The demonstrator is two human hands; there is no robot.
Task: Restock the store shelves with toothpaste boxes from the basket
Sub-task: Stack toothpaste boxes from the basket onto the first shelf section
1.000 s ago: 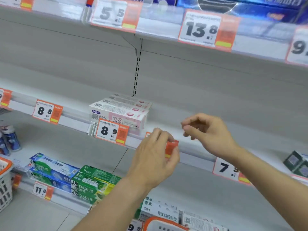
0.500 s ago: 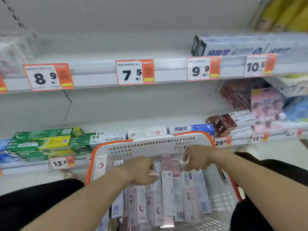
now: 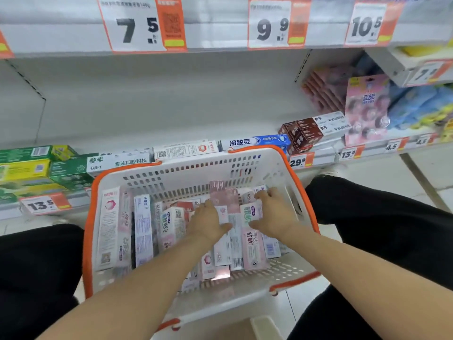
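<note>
Toothpaste boxes (image 3: 247,231) lie packed in white basket (image 3: 186,175) with orange rim, between person's knees. Head view: left hand (image 3: 208,223) down among boxes, fingers curled onto pink-white box below fingertips; grip itself hidden, cannot tell. Right hand (image 3: 273,214) just beside it, fingers bent over box tops, thumb against pink box; firm hold unclear. Versus half second ago: both hands deeper in basket, closer together; view dropped, price tags (image 3: 144,24) now at top edge.
</note>
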